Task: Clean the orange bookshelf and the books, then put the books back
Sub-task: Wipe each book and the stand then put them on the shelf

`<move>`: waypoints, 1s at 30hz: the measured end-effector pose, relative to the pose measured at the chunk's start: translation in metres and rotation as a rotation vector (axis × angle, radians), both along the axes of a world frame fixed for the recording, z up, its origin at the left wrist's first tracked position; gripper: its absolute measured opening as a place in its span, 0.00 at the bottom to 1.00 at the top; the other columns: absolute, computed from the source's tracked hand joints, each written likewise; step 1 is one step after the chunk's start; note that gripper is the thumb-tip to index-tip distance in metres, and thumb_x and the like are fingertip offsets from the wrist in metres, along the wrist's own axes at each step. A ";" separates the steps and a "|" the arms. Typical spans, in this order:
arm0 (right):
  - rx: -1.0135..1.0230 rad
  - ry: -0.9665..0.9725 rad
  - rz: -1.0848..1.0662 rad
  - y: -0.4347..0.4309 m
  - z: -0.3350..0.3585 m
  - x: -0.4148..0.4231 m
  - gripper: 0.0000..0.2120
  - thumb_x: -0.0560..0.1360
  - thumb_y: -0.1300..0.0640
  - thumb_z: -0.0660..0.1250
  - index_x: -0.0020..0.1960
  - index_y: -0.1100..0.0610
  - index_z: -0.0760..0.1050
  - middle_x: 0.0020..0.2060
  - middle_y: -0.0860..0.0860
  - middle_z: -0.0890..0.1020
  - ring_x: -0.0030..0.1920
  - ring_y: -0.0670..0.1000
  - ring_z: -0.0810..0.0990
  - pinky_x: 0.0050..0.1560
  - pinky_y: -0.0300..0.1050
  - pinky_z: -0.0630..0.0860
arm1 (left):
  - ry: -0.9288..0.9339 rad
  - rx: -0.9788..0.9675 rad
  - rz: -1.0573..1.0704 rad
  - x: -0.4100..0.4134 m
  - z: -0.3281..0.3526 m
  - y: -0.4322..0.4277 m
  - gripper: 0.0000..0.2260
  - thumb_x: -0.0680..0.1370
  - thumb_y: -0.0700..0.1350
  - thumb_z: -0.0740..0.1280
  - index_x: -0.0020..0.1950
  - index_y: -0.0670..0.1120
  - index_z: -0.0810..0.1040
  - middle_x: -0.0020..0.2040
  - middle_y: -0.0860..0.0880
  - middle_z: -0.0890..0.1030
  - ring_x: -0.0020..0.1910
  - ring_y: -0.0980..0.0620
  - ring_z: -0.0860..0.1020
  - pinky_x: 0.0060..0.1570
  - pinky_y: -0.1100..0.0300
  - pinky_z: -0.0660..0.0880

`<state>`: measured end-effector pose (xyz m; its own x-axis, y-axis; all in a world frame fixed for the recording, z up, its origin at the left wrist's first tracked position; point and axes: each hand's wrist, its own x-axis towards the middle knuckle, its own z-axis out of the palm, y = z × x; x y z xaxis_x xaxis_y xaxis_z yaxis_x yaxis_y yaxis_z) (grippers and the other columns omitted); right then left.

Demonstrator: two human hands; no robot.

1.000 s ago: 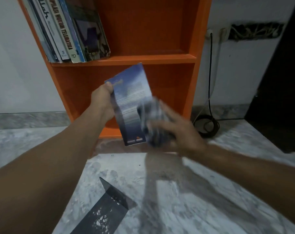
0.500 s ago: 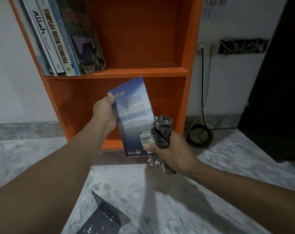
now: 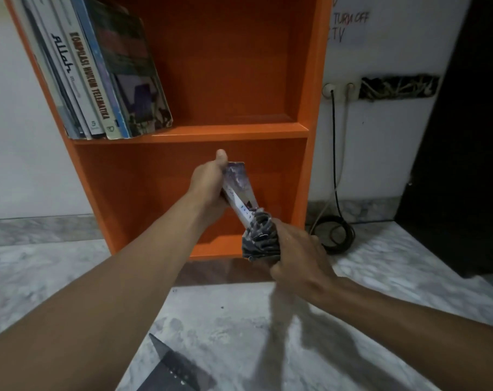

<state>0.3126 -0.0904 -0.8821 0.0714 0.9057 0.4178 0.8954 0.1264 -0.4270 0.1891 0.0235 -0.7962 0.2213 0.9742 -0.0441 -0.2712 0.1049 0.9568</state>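
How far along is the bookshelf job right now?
Several books already stand on the upper shelf. In hand: left hand holds a book while right hand rubs a cloth along its edge. Left: shelving it; another book lies on the floor.

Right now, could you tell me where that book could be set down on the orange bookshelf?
The upper shelf is bare right of the leaning books, up to the right wall. The lower compartment looks empty. It is crowded only at upper left.

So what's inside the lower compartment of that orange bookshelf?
The lower compartment of the orange bookshelf looks bare where visible. The left hand, the book it holds, and the right hand with the cloth cover part of it.
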 end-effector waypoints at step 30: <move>0.281 -0.109 0.136 0.035 0.073 -0.002 0.25 0.67 0.69 0.69 0.61 0.51 0.79 0.56 0.51 0.83 0.58 0.57 0.80 0.55 0.55 0.78 | -0.018 -0.058 -0.291 -0.033 -0.031 0.018 0.24 0.81 0.59 0.58 0.61 0.40 0.77 0.60 0.36 0.79 0.57 0.39 0.79 0.60 0.44 0.75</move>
<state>0.3108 -0.0551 -0.8087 -0.1010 0.7518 0.6516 0.9005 0.3475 -0.2614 0.1560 0.0419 -0.8269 0.4924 0.8655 -0.0918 -0.2385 0.2356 0.9421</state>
